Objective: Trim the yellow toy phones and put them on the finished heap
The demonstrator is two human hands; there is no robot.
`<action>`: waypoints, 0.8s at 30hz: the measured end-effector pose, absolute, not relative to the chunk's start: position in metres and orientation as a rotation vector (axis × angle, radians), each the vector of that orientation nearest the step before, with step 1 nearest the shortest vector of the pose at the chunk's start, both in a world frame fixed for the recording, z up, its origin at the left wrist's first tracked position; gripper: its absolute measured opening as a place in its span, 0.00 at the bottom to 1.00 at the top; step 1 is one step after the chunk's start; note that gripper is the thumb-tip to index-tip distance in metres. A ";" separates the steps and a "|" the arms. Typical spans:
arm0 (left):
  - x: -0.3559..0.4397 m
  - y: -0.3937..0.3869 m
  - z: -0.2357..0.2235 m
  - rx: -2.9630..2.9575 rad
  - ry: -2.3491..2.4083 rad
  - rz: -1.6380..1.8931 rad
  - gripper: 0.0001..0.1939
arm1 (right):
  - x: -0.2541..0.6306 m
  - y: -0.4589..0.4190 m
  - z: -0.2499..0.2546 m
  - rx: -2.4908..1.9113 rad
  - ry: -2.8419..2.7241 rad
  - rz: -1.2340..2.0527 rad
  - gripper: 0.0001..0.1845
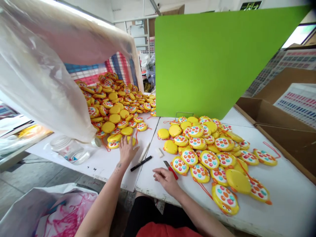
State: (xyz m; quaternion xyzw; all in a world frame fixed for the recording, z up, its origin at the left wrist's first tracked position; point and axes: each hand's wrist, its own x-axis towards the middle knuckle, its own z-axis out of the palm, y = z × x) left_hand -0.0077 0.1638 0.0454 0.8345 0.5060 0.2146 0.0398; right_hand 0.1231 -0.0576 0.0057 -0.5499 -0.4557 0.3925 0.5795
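My left hand (127, 149) lies flat on the white table (283, 194), fingers spread, its fingertips touching yellow toy pieces at the near edge of the left pile (116, 105). My right hand (166, 179) rests near the table's front edge with fingers curled, holding a red-handled cutter (171, 169). A black pen (141, 163) and a white stick (144, 152) lie between my hands. A second pile of yellow toys with coloured dots (212, 154) spreads to the right of my right hand.
A large clear plastic bag (39, 75) spills the left pile onto the table. A green board (209, 62) stands behind the right pile. Cardboard boxes (278, 121) sit at the right. A clear jar (69, 149) lies at the left. Another bag (49, 210) sits on the floor.
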 end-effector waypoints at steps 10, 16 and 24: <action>-0.011 0.186 0.055 2.148 1.410 0.795 0.19 | 0.125 -0.057 0.003 -1.330 -1.214 0.830 0.12; -0.004 0.121 0.061 1.829 1.243 0.889 0.21 | 0.125 -0.056 -0.002 -1.264 -1.114 0.861 0.20; -0.001 0.007 0.043 0.947 0.712 0.721 0.30 | 0.136 -0.059 0.014 -1.334 -0.977 0.789 0.23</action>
